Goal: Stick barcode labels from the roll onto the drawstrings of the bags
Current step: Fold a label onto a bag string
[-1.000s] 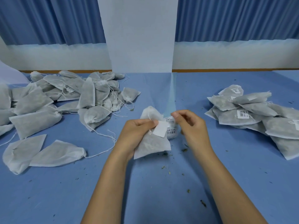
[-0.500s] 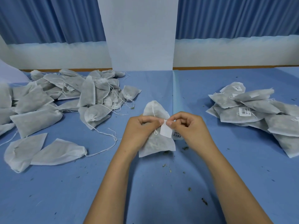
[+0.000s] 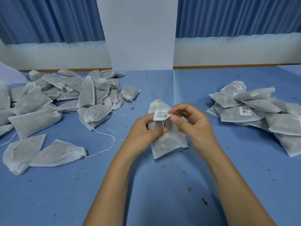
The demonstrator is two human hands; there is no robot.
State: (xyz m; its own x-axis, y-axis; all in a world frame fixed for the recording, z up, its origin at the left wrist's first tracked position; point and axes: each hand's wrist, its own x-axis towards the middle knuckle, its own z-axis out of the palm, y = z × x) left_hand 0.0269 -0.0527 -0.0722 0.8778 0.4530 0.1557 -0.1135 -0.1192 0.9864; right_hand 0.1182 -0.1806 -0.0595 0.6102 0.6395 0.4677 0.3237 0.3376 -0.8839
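Bag (image 3: 167,144) in left hand (image 3: 145,129), barcode label (image 3: 162,114) pinched by right hand (image 3: 193,124)

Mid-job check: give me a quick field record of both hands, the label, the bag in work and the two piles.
left hand: grips the grey-white fabric drawstring bag, thumb on its drawstring
right hand: pinches the white barcode label
label state: printed side up, over the bag's top; stuck or not, cannot tell
left pile: bags showing no labels
right pile: bags, several with labels

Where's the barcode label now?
Mid-table in the head view: the barcode label is pinched by the right hand over the bag the left hand holds.
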